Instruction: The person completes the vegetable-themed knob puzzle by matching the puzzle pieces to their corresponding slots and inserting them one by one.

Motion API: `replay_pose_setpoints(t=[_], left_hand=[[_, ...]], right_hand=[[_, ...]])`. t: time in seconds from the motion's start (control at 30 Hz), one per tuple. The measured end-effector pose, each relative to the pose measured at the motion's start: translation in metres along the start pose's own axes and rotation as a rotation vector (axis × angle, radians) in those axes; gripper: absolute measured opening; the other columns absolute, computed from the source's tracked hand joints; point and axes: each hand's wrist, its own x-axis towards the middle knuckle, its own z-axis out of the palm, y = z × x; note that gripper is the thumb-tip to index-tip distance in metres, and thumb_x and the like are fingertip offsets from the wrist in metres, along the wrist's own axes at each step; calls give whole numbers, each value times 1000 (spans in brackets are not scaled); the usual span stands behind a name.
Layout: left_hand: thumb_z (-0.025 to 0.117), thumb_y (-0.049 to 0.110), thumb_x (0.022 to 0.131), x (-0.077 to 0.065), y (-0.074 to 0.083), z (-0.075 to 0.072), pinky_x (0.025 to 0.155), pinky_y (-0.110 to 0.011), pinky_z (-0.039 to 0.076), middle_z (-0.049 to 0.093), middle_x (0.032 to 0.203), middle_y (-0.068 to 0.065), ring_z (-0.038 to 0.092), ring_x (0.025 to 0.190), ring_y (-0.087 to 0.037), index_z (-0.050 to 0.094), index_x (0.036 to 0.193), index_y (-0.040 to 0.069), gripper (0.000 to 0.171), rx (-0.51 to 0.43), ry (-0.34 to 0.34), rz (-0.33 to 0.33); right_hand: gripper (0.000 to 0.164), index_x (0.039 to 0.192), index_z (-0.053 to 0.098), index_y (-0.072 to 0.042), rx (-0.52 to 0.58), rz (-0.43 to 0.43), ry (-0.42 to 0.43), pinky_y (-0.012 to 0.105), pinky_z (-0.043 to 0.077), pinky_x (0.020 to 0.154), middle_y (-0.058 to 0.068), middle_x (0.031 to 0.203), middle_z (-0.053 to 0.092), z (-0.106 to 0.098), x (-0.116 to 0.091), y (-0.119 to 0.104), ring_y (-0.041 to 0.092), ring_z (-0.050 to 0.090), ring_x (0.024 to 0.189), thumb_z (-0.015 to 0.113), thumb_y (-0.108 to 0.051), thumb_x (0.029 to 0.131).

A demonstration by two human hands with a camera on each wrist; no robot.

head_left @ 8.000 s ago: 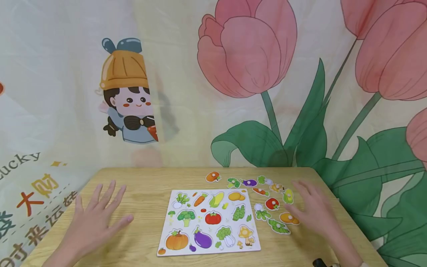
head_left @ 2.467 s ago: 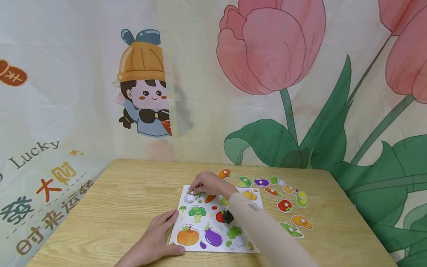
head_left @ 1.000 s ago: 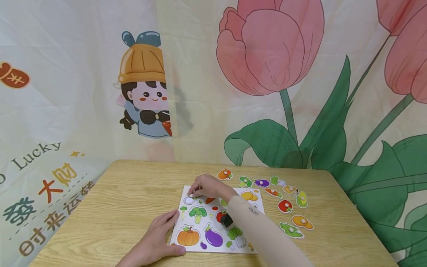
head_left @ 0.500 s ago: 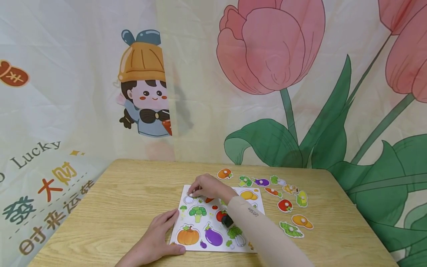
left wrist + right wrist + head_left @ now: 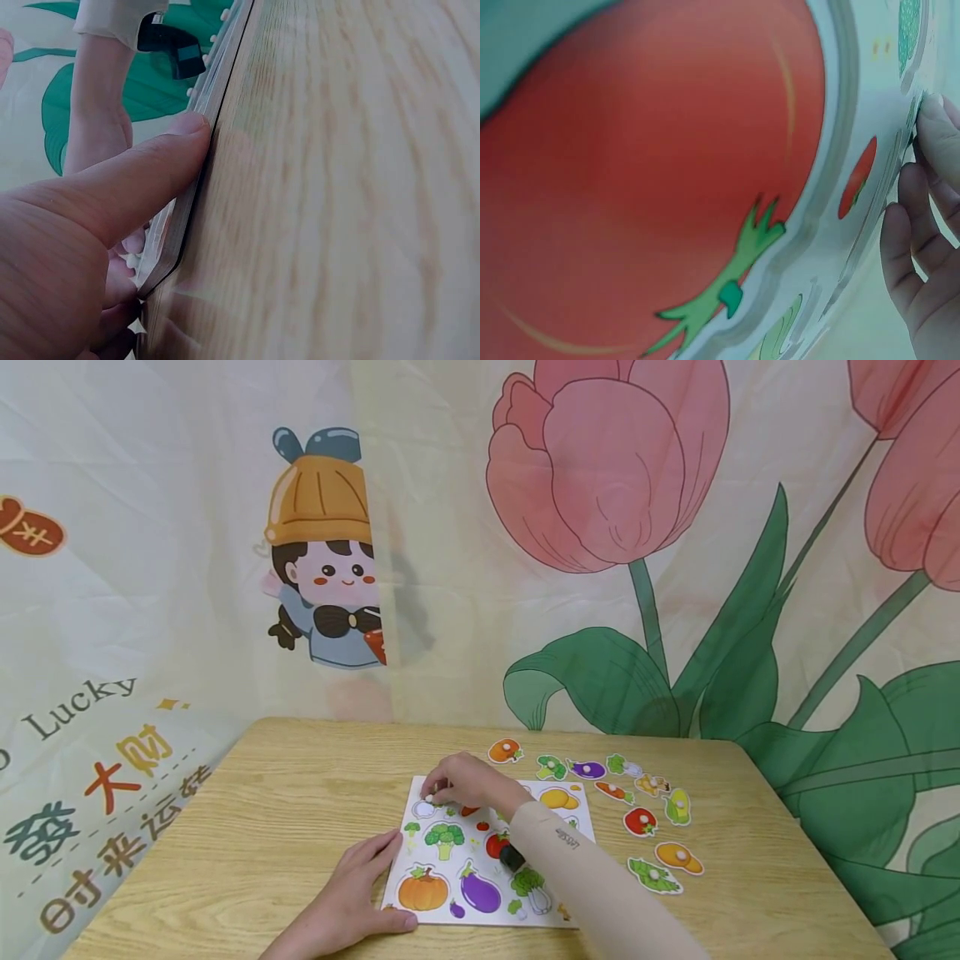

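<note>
In the head view, a white vegetable knob-puzzle board (image 5: 467, 917) lies on the table. My right hand (image 5: 468, 779) is over its far left corner, pinching the small white knob of a white radish piece (image 5: 424, 809) at the radish picture; fingers hide much of the piece. Whether it sits fully in its recess I cannot tell. My left hand (image 5: 348, 887) rests against the board's near left corner, fingers along the left edge. In the left wrist view, the left thumb (image 5: 161, 161) presses the board's near edge. In the right wrist view, the printed tomato (image 5: 652, 180) looms close, with right-hand fingertips beyond.
Loose knobbed pieces lie right of and behind the board: pumpkin (image 5: 506, 751), broccoli (image 5: 551, 767), eggplant (image 5: 587, 770), carrot (image 5: 614, 792), tomato (image 5: 641, 822), corn (image 5: 678, 807), potato (image 5: 679, 859), leafy green (image 5: 656, 876) and others. A printed curtain (image 5: 442, 693) hangs behind the wooden table (image 5: 225, 827).
Both hands were apart above the table at first, with the radish piece among the loose ones. Since then my hands reached the board, the radish piece came along, and lately the right fingers shifted only slightly.
</note>
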Motion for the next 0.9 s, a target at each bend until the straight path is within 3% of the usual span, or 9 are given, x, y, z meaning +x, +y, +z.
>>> replay_pose_setpoints(t=[0.13,0.3,0.53,0.7,0.9], left_hand=[[90,65,72,1,-1,1,120,-69,28,35,169,-17,26,154,-47,40,161,-2,123,-5,-10,-6],[91,64,71,1,-2,1,120,-68,29,34,170,-16,25,154,-46,39,162,-1,123,-2,-21,-30],[92,63,70,0,-1,1,120,-69,29,34,170,-15,25,155,-46,40,162,0,123,0,-18,-42],[93,62,70,1,0,2,120,-69,29,34,170,-15,24,155,-47,40,162,0,123,-1,-19,-46],[92,62,70,1,1,1,120,-69,28,34,170,-17,24,155,-48,40,162,-1,123,0,-24,-43]], right_hand=[[17,114,82,-23,-38,-2,-13,17,50,64,-10,90,66,-1,-2,-2,5,57,77,74,-16,102],[29,129,78,-20,-43,1,-35,18,52,61,-8,92,68,-7,-9,-8,6,60,69,74,-13,101],[31,131,77,-15,-100,-27,50,19,52,71,-8,93,70,-36,-28,-9,7,60,81,77,-16,100],[28,127,79,-15,-103,17,113,22,53,76,-8,95,70,-57,-55,2,9,61,84,77,-19,100],[23,121,80,-17,-79,57,230,26,55,74,-6,100,72,-78,-103,23,11,60,83,79,-19,98]])
